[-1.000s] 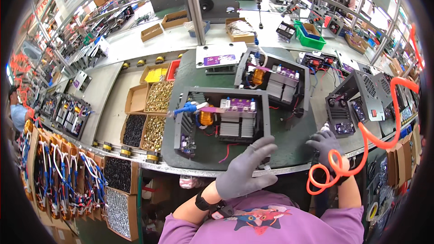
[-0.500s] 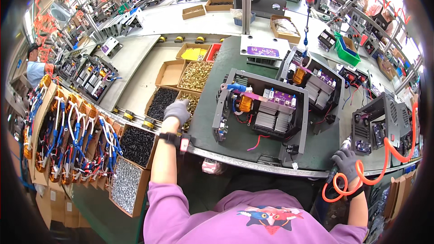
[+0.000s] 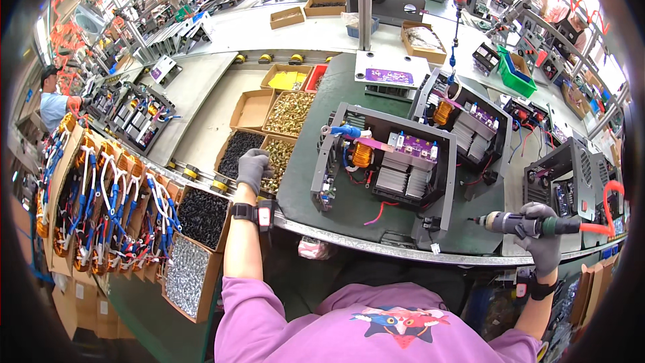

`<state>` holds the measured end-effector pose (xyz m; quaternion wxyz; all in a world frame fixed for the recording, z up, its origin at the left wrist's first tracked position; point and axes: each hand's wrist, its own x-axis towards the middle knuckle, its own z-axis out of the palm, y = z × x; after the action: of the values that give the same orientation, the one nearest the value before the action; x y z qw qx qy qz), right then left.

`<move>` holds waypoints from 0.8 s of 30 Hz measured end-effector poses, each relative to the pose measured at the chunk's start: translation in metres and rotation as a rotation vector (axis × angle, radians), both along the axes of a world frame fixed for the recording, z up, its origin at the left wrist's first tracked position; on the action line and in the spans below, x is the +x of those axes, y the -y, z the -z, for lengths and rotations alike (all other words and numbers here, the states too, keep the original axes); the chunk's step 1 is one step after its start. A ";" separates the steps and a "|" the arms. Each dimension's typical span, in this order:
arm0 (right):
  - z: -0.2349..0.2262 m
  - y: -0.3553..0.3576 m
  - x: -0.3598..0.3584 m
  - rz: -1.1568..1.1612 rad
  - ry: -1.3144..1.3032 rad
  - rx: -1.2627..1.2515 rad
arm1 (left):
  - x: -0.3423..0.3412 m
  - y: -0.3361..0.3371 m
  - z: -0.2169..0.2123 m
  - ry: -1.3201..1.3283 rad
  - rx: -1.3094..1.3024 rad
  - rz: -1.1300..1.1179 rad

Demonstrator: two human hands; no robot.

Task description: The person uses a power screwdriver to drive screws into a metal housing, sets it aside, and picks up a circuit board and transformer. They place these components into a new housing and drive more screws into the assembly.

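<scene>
- Two gloved hands are at work: the right hand point(image 3: 539, 245) is at the bench's near edge, its fingers clamped round a powered screwdriver point(image 3: 521, 224) on an orange coiled hose point(image 3: 608, 208).
- The screwdriver's long axis runs level, tip pointing left toward the open grey chassis point(image 3: 383, 165), just short of its near right corner.
- Farther out, the left hand point(image 3: 254, 168) reaches down into the cardboard box of brass screws point(image 3: 280, 156), fingers curled together; whether they pinch a screw I cannot tell.
- That box lies left of the chassis, so the left hand is nearer.
</scene>
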<state>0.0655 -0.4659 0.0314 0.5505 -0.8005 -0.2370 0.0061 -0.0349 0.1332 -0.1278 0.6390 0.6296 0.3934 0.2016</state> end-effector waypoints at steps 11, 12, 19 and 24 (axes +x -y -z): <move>0.052 -0.065 0.023 0.344 0.148 0.477 | -0.007 0.015 -0.019 -0.193 0.096 0.043; 0.057 -0.067 0.024 0.338 0.145 0.476 | -0.008 0.016 -0.015 -0.414 0.554 0.183; 0.075 -0.059 0.020 0.512 0.205 0.477 | 0.012 0.021 -0.019 -0.962 0.732 0.569; 0.074 -0.071 0.011 0.319 -0.015 0.616 | -0.003 0.011 -0.001 -0.647 0.758 0.240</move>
<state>0.0770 -0.3944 -0.0426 0.7621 -0.6235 -0.0955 -0.1461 -0.0383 0.1220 -0.1268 0.2297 0.8881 0.3951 0.0499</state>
